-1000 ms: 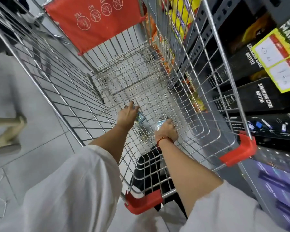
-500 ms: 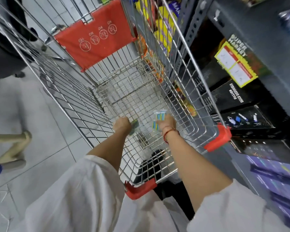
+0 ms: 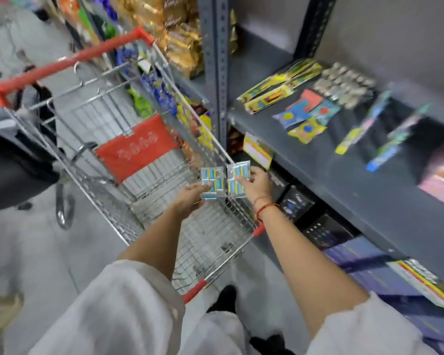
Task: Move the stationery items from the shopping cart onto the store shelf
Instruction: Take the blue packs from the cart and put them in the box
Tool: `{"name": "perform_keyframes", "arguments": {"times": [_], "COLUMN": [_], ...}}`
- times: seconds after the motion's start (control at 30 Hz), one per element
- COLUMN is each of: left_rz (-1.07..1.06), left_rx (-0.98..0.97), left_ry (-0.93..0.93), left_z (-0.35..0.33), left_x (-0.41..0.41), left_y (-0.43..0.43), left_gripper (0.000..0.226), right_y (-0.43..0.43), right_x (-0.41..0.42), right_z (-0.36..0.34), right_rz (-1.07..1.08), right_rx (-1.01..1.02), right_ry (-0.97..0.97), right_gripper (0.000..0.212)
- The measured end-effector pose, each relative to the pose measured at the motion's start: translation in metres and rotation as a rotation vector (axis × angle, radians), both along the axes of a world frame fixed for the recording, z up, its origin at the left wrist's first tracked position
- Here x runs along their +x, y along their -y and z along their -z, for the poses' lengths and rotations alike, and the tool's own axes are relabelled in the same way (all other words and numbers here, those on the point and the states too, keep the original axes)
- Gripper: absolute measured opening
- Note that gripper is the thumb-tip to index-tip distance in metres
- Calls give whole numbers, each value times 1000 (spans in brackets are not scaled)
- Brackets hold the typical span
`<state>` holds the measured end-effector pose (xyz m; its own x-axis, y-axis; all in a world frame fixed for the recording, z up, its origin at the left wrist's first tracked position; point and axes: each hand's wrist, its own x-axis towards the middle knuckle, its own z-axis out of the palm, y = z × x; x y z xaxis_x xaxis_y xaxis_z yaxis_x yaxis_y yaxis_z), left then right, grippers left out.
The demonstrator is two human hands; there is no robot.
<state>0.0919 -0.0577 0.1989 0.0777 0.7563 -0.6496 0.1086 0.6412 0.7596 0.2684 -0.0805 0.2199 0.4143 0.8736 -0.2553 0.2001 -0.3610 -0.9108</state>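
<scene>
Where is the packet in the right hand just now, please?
In the head view, the right packet is held above the cart's right rim, beside the left hand's packet, short of the shelf.

Cart [image 3: 128, 226] left of shelf [image 3: 344, 175] (packets [image 3: 300, 111] atop)

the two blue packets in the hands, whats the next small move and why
Probably carry both to the right onto the grey shelf. The left hand and right hand each hold a blue packet above the cart, and other stationery already lies on that shelf.
</scene>
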Motion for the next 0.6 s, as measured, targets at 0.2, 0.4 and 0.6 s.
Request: {"name": "perform_keyframes", "arguments": {"times": [0.2,0.4,0.6], "left_rz": [222,454,714], "left_rx": [180,210,204], "left_ry": [150,362,364], "left_z": [-74,-136,-160], "left_x": [104,260,386], "left_y": [-1,30,114], "left_gripper": [40,6,19], "right_y": [37,115,227], "right_x": [106,236,348], "right_z": [-89,-146,-151], "right_rz": [156,411,836], "right_rx": [236,363,170], "right_ry": [114,176,480], "right_gripper": [27,24,25]}}
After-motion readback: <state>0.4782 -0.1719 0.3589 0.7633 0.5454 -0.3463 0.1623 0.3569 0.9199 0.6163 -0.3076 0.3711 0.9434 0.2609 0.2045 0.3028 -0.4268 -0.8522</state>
